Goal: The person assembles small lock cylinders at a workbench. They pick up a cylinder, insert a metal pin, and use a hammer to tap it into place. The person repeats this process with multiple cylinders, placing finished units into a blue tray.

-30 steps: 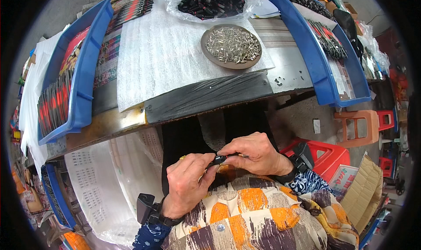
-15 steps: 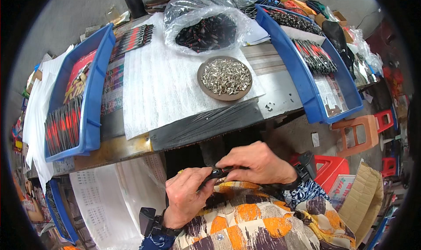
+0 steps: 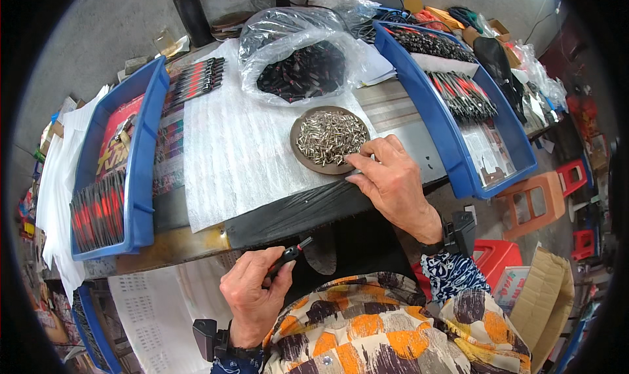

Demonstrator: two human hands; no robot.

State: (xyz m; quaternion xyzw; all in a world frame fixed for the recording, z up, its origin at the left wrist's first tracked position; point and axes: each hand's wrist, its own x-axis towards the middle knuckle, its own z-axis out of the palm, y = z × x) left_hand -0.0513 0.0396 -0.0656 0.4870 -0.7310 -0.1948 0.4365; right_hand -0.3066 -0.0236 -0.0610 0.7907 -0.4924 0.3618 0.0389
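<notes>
My left hand point(image 3: 254, 295), low in front of the table edge, is closed around a black screwdriver-like tool point(image 3: 287, 258) with a red band near its thin grey tip, which points up and right. A round brown dish point(image 3: 303, 159) on the table holds a heap of small silvery metal pieces point(image 3: 331, 136). Over its lower right rim, the fingers of my right hand point(image 3: 396, 189) come together in a pinch. Whether a piece is between those fingertips is too small to tell.
White foam sheeting point(image 3: 226, 138) lies under the dish. Behind it stands a clear plastic bag point(image 3: 246, 79) of black parts. Blue trays point(image 3: 145, 171) of black-and-red tools flank it, the right tray point(image 3: 436, 135) reaching the table edge. Stools point(image 3: 537, 202) stand at right.
My right hand has left the tool and moved up to the dish. My left hand has shifted slightly left and down, still holding the tool, whose tip now shows.
</notes>
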